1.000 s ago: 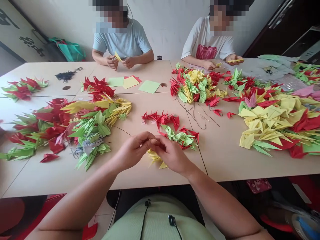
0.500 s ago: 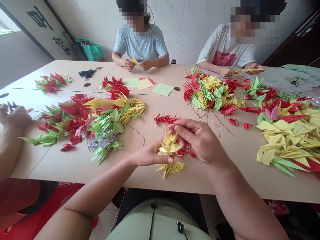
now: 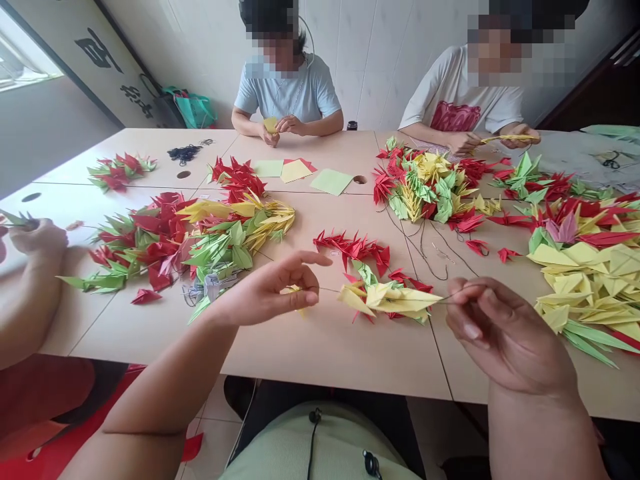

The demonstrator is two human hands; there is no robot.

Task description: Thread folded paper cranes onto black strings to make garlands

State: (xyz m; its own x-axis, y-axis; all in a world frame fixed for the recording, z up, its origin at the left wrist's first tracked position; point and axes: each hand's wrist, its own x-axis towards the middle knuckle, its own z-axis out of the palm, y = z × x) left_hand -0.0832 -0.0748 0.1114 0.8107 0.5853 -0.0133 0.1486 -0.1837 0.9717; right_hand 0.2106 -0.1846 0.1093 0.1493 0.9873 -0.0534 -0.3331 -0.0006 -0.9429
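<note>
Yellow folded-paper pieces (image 3: 397, 301) on a dark string (image 3: 444, 299)

The right hand (image 3: 510, 333) pinches the dark string; the yellow folded-paper pieces extend from it before a red-and-green paper cluster (image 3: 369, 273) on the desk (image 3: 320, 353), contact unclear; the left hand (image 3: 275, 292) is spread, thumb parted from fingers, left of the pieces.

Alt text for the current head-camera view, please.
The right hand pinches a dark thread leading to yellow folded-paper pieces; the left hand is open beside them. Heaps of folded red, green and yellow paper lie about the table; two people sit opposite.
</note>
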